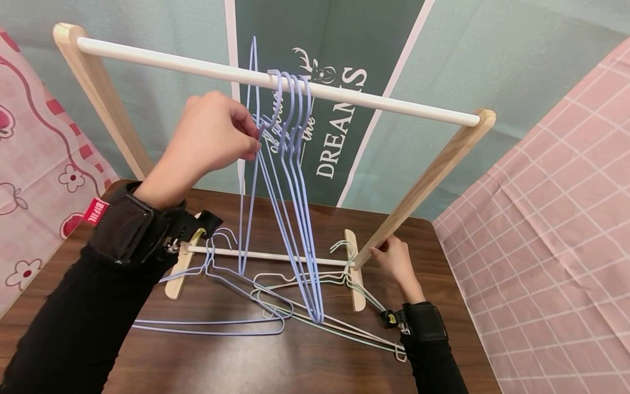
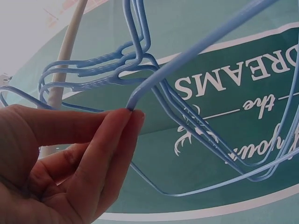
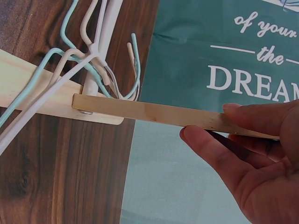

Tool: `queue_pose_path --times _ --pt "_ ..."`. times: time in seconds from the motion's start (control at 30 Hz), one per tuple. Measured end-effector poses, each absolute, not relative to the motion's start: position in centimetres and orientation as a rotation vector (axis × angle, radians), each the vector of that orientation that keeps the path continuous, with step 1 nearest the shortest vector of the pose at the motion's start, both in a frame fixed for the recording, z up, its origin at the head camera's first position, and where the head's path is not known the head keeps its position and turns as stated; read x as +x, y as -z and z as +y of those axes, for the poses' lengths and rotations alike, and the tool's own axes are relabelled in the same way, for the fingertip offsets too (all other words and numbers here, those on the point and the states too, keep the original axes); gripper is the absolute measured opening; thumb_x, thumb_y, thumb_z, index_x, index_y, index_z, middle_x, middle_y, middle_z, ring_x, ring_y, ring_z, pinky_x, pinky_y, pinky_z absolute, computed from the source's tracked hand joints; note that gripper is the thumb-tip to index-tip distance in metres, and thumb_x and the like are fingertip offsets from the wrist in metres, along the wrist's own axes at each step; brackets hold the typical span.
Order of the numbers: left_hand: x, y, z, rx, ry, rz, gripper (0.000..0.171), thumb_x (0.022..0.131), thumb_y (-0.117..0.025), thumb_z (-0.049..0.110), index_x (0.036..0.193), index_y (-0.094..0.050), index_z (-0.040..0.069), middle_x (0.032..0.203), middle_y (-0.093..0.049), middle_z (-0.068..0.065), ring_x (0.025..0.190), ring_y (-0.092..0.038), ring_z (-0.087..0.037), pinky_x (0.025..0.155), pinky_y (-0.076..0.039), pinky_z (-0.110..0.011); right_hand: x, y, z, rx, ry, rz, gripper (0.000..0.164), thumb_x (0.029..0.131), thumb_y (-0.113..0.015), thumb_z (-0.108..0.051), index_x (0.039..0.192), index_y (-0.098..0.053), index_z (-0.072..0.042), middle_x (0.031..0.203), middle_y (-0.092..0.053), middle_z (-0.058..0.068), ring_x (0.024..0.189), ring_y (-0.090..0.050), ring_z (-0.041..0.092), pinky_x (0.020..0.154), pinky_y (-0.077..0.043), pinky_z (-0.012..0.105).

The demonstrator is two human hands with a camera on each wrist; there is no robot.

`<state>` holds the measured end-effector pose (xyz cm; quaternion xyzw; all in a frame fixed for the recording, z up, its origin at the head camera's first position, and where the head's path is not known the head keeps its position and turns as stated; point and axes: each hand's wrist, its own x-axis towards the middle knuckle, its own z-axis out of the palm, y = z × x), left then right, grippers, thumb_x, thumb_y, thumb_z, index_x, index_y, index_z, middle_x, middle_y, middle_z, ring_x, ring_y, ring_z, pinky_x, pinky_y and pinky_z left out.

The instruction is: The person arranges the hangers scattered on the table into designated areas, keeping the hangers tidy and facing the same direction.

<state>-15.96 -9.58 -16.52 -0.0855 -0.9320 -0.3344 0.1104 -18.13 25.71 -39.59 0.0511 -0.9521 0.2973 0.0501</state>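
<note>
Head view: the left hand (image 1: pixel 214 128), upper left of centre, is pinching a light-blue hanger (image 2: pixel 190 55) just below the white top rod (image 1: pixel 172 62). Left-wrist view: its thumb and fingertips are meeting narrowly on the wire, and the wire is running from them toward the upper right. Whether this hanger's hook is bearing on the rod, cannot tell. Other blue hangers (image 1: pixel 298 109) are hanging close beside it, hooks sitting side by side over the rod around mid-length, lower ends reaching down to lower centre.

Right hand (image 1: pixel 396 262), lower right of the head view, is gripping a wooden post (image 1: pixel 422 189) near its foot (image 1: pixel 356 295). Right-wrist view: the thumb is pressing one side of the post, the fingers the other.

Rest: a second post (image 1: pixel 103 98) is standing at upper left; a thin lower rod (image 1: pixel 275 255) is running across mid-frame. More hangers (image 1: pixel 206 332), blue, are lying at lower left on the brown table (image 1: pixel 339 369). White (image 3: pixel 46 95) and pale-green hangers (image 3: pixel 29 87) are lying at lower right, necks crossing the lower rod beside the foot. Dark green printed cloth (image 1: pixel 334 27) is hanging behind.
</note>
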Motion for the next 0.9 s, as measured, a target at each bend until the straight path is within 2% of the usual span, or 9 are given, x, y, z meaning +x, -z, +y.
queue_pose_path --times 0.3,0.43,0.73,0.9 --pt "-16.7 16.7 -9.2 -0.252 0.992 -2.742 0.007 0.076 -0.065 0.009 0.078 -0.071 0.007 0.068 -0.068 -0.001 0.071 -0.061 -0.020 0.064 -0.036 -0.031 -18.1 39.6 25.7 0.163 -0.896 -2.891 0.023 0.081 -0.065 -0.001 0.099 -0.057 0.010 0.081 -0.061 0.024 0.069 -0.061 0.032 0.055 -0.047 0.037" --pt "-16.9 16.7 -9.0 -0.268 0.975 -2.744 0.007 0.076 -0.065 0.008 0.077 -0.071 0.006 0.069 -0.068 -0.002 0.069 -0.061 -0.020 0.063 -0.037 -0.031 -18.1 39.7 25.8 0.168 -0.902 -2.891 0.023 0.081 -0.065 -0.001 0.100 -0.057 0.011 0.081 -0.061 0.024 0.069 -0.061 0.033 0.055 -0.047 0.036" --pt "-17.1 16.9 -8.5 -0.249 1.012 -2.733 0.008 0.075 -0.063 0.006 0.078 -0.071 0.004 0.071 -0.068 -0.005 0.064 -0.062 -0.017 0.064 -0.040 -0.029 -18.0 39.6 25.7 0.168 -0.898 -2.897 0.023 0.081 -0.065 -0.001 0.099 -0.057 0.011 0.080 -0.061 0.023 0.066 -0.060 0.031 0.053 -0.046 0.035" --pt "-17.3 17.0 -8.3 -0.241 1.061 -2.751 0.010 0.079 -0.062 0.007 0.080 -0.071 0.003 0.072 -0.068 -0.005 0.059 -0.063 -0.011 0.064 -0.042 -0.027 -18.1 39.6 25.7 0.161 -0.899 -2.899 0.023 0.081 -0.065 0.000 0.099 -0.056 0.011 0.081 -0.061 0.025 0.067 -0.060 0.032 0.054 -0.046 0.036"
